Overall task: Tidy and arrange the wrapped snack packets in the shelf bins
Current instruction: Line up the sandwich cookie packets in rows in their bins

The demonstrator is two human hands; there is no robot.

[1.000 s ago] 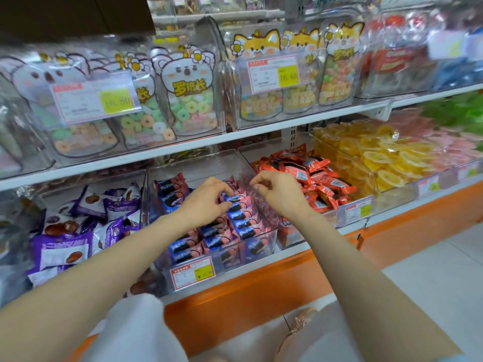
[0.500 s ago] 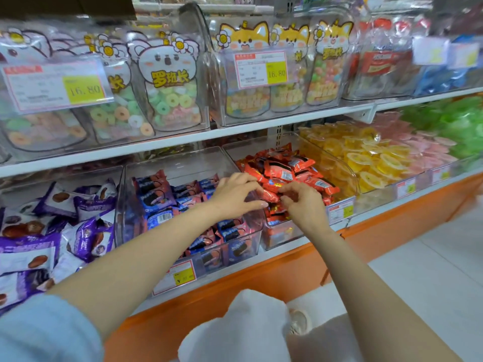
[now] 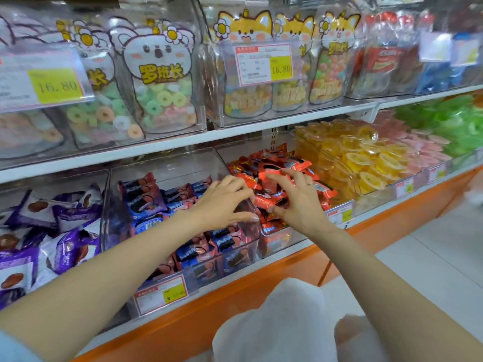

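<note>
A pile of red wrapped snack packets (image 3: 281,163) fills a clear shelf bin (image 3: 283,242) on the lower shelf. Left of it, another clear bin (image 3: 115,205) holds blue-and-pink packets (image 3: 154,202). My left hand (image 3: 224,203) reaches across the wall between the two bins, its fingers fairly straight and its tips touching a red packet (image 3: 269,201). My right hand (image 3: 299,202) lies over the red pile with fingers spread, thumb against the same packet. Neither hand plainly grips it.
Purple packets (image 3: 65,212) lie in the bin at far left. Yellow jelly slices (image 3: 366,158), then pink and green ones, fill the bins to the right. The upper shelf (image 3: 235,133) carries clear bins of bagged candy. A price tag (image 3: 162,293) hangs below.
Both hands moved right, from the blue-and-pink bin to the red-packet bin. Their pinching fingers have spread out over the red packets.
</note>
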